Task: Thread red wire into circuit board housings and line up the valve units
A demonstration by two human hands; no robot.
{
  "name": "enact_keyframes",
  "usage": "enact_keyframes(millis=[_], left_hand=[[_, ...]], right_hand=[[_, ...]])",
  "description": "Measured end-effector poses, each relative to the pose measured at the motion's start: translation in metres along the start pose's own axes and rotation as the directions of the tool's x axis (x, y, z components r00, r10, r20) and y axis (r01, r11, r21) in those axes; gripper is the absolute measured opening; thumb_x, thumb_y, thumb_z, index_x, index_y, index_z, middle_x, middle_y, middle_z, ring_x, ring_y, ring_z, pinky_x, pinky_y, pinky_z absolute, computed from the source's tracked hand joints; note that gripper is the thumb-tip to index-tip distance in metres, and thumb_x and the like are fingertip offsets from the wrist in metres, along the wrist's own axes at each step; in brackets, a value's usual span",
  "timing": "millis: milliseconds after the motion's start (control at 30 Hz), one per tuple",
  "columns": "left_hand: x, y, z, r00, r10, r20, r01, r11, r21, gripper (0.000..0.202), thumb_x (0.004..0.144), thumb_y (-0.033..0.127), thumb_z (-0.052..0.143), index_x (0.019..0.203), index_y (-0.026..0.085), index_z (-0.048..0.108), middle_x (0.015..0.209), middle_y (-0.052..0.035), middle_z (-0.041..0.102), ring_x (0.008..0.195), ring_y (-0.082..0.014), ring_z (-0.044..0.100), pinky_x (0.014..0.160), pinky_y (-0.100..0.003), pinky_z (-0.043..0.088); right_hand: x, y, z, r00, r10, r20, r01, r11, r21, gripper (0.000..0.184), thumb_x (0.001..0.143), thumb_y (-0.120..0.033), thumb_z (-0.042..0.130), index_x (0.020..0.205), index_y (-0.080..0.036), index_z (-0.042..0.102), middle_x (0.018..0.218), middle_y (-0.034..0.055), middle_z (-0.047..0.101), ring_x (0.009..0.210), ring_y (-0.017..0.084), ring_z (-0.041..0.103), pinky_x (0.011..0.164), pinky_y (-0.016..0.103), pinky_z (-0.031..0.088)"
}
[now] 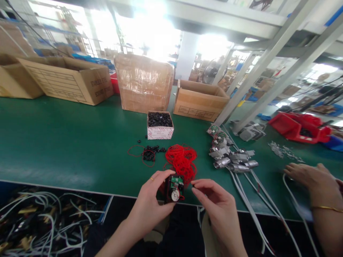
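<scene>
My left hand [152, 194] grips a small black module [174, 188] with a green circuit board and a white round part on its face, held just over the near edge of the green table [66, 142]. My right hand [214, 201] is beside it, thumb and forefinger pinched on a tiny black piece [193, 186]. Just beyond my hands lies a pile of red rubber rings [182, 159]. Loose small black parts [151, 151] and two red rings lie left of the pile. A small white box [160, 125] full of black parts stands behind them.
Metal-ended assemblies with grey cables [233, 159] lie to the right. Another person's hand [313, 178] with a bracelet rests at the far right. Cardboard boxes [69, 80] line the back. A red bin [300, 126] sits far right. A crate of cables [40, 221] is below left.
</scene>
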State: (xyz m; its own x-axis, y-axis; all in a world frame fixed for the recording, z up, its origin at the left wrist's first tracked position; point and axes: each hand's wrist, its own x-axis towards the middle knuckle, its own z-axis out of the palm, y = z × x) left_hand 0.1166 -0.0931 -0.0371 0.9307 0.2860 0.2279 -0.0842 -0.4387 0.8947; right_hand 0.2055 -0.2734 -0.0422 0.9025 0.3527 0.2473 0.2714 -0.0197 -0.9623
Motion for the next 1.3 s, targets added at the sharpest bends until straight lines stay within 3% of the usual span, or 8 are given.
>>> enact_keyframes(millis=[200,567,900,1167,1300], left_hand=[[0.003,0.006,0.005,0.999,0.042,0.021,-0.043,0.997,0.057,0.062,0.069,-0.003,0.065,0.126,0.022,0.06,0.113,-0.0042,0.065,0.1,-0.0199,0.062,0.094,-0.032,0.052],[0.008,0.008,0.008,0.998,0.052,0.024,-0.054,0.994,0.097,0.064,0.068,-0.004,0.072,0.125,0.024,0.06,0.115,-0.0024,0.065,0.103,-0.0188,0.063,0.095,-0.029,0.052],[0.009,0.01,0.008,0.997,0.04,0.059,-0.045,0.994,0.099,0.062,0.069,-0.003,0.07,0.125,0.022,0.061,0.115,-0.0041,0.065,0.102,-0.0199,0.063,0.097,-0.032,0.052],[0.023,0.013,0.003,0.997,-0.031,0.068,0.027,0.998,0.062,0.059,0.064,0.004,0.071,0.121,0.021,0.065,0.109,-0.0036,0.067,0.083,-0.0179,0.064,0.079,-0.03,0.054],[0.03,0.011,-0.002,0.993,-0.08,0.091,0.081,0.997,-0.002,0.061,0.062,0.006,0.073,0.121,0.021,0.065,0.11,-0.0029,0.069,0.088,-0.0197,0.067,0.078,-0.029,0.054]], right_hand=[[0.001,-0.006,0.002,0.991,-0.117,0.058,0.115,0.992,0.046,0.007,0.085,-0.015,0.074,0.088,-0.021,0.072,0.088,0.0028,0.07,0.083,0.014,0.066,0.074,0.02,0.056],[0.003,-0.017,0.001,0.887,-0.393,0.245,0.451,0.853,-0.264,0.019,0.09,-0.003,0.065,0.095,-0.021,0.068,0.092,-0.0009,0.066,0.085,0.009,0.064,0.078,0.016,0.052],[0.012,-0.028,-0.01,0.837,-0.341,0.428,0.495,0.806,-0.324,0.02,0.093,-0.002,0.059,0.1,-0.019,0.067,0.097,0.0022,0.067,0.087,0.013,0.065,0.079,0.019,0.052],[0.036,-0.038,-0.013,0.805,-0.274,0.527,0.503,0.786,-0.359,0.015,0.091,-0.001,0.064,0.091,-0.016,0.069,0.089,0.0025,0.067,0.079,0.015,0.064,0.072,0.023,0.05],[0.047,-0.043,-0.013,0.761,-0.256,0.596,0.527,0.78,-0.338,0.02,0.091,0.002,0.062,0.097,-0.016,0.069,0.094,0.003,0.067,0.084,0.015,0.064,0.076,0.023,0.051]])
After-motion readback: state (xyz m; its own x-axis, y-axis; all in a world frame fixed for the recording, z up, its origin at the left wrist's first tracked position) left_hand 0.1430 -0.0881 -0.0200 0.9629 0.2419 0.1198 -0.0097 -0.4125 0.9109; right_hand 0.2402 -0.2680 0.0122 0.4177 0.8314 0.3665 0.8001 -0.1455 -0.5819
